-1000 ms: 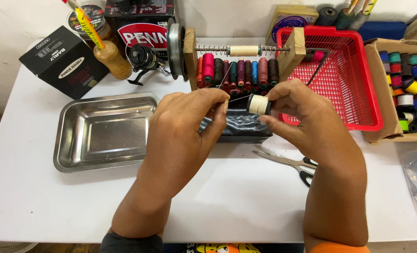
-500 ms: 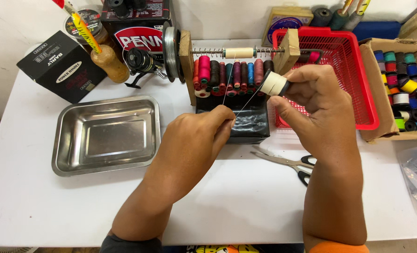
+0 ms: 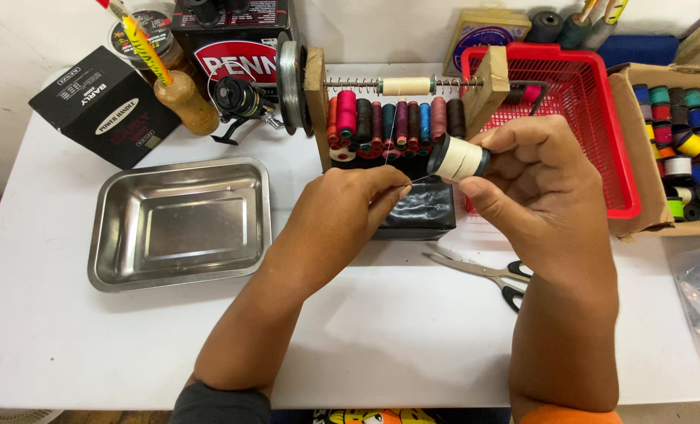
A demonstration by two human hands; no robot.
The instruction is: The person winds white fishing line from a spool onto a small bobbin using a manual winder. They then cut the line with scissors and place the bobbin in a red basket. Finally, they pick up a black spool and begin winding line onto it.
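A glossy metal tray (image 3: 179, 224), red plastic basket (image 3: 593, 118), wooden spool rack (image 3: 487, 90) and matt white table (image 3: 413, 330).

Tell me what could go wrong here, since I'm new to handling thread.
The thread pinched by the left hand looks very thin and taut; a hard pull might snap it. The spool sits only at the right hand's fingertips and could slip. The scissors lie open-bladed near the right forearm.

You're at a hobby bench for fishing-rod thread work: a wooden thread rack (image 3: 397, 118) at the white table's (image 3: 413, 330) far edge (spools in many colours), a fishing reel (image 3: 244, 100) beside it.
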